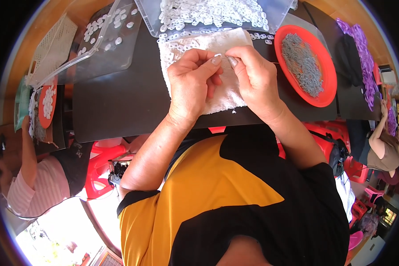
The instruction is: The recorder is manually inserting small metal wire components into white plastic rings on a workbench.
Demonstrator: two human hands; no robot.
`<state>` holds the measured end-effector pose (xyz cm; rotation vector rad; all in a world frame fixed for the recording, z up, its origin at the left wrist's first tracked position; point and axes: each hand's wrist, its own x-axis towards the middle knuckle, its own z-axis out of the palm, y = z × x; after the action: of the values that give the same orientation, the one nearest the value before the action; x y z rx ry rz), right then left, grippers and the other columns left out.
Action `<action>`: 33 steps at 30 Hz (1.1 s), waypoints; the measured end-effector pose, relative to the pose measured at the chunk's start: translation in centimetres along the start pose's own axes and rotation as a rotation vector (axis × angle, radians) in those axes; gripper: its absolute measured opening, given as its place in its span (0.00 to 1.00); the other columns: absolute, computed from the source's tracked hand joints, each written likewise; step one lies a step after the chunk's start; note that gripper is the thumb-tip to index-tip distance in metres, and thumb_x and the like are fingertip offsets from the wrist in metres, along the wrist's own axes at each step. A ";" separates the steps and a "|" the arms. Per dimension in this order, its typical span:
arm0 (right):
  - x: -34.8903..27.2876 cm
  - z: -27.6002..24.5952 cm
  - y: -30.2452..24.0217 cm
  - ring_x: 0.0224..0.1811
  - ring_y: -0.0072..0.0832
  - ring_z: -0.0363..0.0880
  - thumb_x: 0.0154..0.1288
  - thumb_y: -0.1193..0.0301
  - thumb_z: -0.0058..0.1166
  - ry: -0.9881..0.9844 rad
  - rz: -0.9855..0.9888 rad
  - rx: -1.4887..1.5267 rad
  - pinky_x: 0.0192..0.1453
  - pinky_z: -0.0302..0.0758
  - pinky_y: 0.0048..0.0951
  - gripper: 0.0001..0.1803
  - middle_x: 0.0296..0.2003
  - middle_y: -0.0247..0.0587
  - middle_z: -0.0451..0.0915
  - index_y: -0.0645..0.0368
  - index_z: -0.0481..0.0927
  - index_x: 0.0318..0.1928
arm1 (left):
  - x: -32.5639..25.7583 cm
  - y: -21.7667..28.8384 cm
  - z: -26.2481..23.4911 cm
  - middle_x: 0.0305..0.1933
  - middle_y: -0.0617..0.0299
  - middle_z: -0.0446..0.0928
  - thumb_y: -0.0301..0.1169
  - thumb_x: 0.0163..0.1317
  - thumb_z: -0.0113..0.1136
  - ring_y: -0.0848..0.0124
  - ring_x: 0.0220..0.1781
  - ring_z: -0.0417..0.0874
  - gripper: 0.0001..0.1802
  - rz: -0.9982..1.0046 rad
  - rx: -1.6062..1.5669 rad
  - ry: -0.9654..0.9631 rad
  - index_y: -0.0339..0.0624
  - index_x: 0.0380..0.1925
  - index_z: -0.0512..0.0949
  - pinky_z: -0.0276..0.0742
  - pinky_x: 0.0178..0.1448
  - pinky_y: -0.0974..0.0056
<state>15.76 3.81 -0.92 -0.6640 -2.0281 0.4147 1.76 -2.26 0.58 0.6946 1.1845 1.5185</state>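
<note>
Above a white towel (226, 99) on the dark table, my two hands are close together, fingertips almost meeting. My left hand (186, 84) is closed, with thumb and forefinger pinching a small white plastic piece (217, 55); only its edge shows. My right hand (259, 84) is also closed in a pinch, thumb against forefinger; whatever is between them is too small to make out. Beyond the towel stands a clear plastic bin (145, 18) with a heap of white plastic pieces (208, 12). To the right, a red oval dish (327, 84) holds many small grey pin-like parts (302, 64).
Loose white pieces lie along the towel's far edge. At the left is a clear tray (124, 55) with scattered white pieces, beside a cream basket (53, 44). Purple pieces (363, 57) lie far right. People sit at both sides, near red plastic stools (99, 166).
</note>
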 end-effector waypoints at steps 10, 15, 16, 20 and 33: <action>-0.5 -0.7 -0.2 0.32 0.43 0.77 0.49 0.81 0.55 -0.080 -0.059 -0.137 0.31 0.73 0.41 0.13 0.30 0.42 0.76 0.57 0.74 0.38 | -0.4 -1.0 0.3 0.26 0.65 0.78 0.24 0.63 0.61 0.81 0.21 0.73 0.03 0.173 0.296 -0.010 0.35 0.34 0.79 0.66 0.22 0.75; -0.6 -0.7 -0.4 0.29 0.45 0.78 0.54 0.88 0.48 -0.085 -0.034 -0.102 0.32 0.75 0.37 0.11 0.30 0.47 0.76 0.63 0.74 0.38 | -0.3 -1.3 0.3 0.25 0.67 0.77 0.24 0.64 0.61 0.83 0.23 0.72 0.03 0.204 0.455 -0.014 0.35 0.34 0.79 0.68 0.26 0.76; -0.7 -0.6 -0.3 0.29 0.45 0.78 0.54 0.88 0.48 -0.086 -0.031 -0.098 0.32 0.75 0.37 0.11 0.30 0.47 0.76 0.63 0.74 0.38 | -0.3 -1.2 0.3 0.25 0.68 0.76 0.23 0.63 0.61 0.83 0.24 0.72 0.03 0.172 0.451 -0.017 0.34 0.33 0.78 0.69 0.27 0.75; -0.6 -0.3 0.1 0.30 0.44 0.79 0.54 0.88 0.47 -0.080 -0.036 -0.052 0.33 0.75 0.35 0.11 0.30 0.48 0.77 0.64 0.74 0.38 | 0.0 -1.6 0.2 0.24 0.68 0.76 0.23 0.63 0.61 0.82 0.24 0.72 0.02 0.226 0.430 -0.023 0.35 0.33 0.78 0.69 0.28 0.75; 5.5 -3.1 -1.0 0.30 0.15 0.74 0.63 0.77 0.54 -0.280 0.409 0.313 0.34 0.70 0.19 0.05 0.27 0.30 0.79 0.65 0.79 0.38 | 0.0 -2.6 -0.1 0.24 0.60 0.75 0.24 0.60 0.62 0.76 0.25 0.75 0.05 0.429 0.603 -0.074 0.33 0.31 0.77 0.72 0.31 0.68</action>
<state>15.78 6.39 4.90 -0.8598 -2.0161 1.0946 2.65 -2.34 -1.85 1.4708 1.5184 1.4535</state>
